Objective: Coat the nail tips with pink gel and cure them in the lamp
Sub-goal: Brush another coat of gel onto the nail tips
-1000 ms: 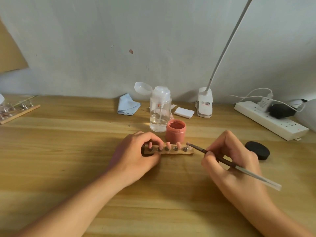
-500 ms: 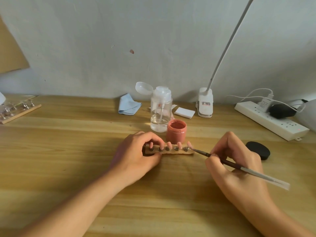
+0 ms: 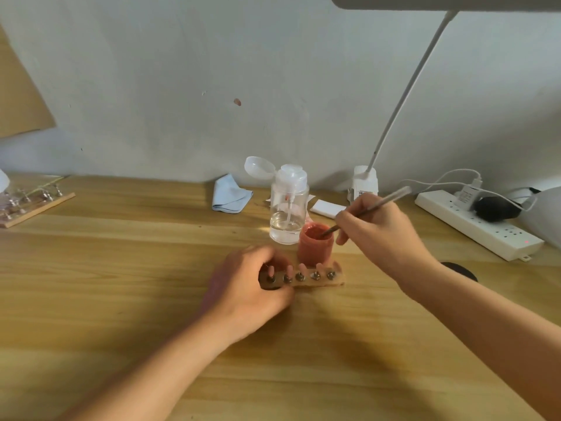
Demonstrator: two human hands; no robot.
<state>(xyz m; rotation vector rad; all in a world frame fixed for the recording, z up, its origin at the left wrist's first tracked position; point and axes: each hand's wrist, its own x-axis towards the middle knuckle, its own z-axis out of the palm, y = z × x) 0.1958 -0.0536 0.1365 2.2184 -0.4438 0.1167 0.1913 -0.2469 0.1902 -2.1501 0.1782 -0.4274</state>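
Note:
A small wooden strip [image 3: 321,282] with several pink nail tips [image 3: 318,266] on metal pegs lies at the middle of the table. My left hand [image 3: 246,287] grips its left end. Just behind it stands an open jar of pink gel [image 3: 315,247]. My right hand [image 3: 379,235] pinches a thin brush [image 3: 376,205] whose tip dips into the jar's mouth. A white domed curing lamp [image 3: 543,214] shows partly at the right edge.
A clear pump bottle [image 3: 288,208] with its lid flipped open stands behind the jar. A blue cloth [image 3: 229,196], white pads [image 3: 328,207], a desk lamp base [image 3: 364,183], a power strip [image 3: 476,226], a black lid [image 3: 461,270] and a second tip holder [image 3: 30,202] at far left surround them.
My right hand lifted the brush from the rightmost tip on the strip and swung it back and up into the gel jar. My left hand kept holding the strip.

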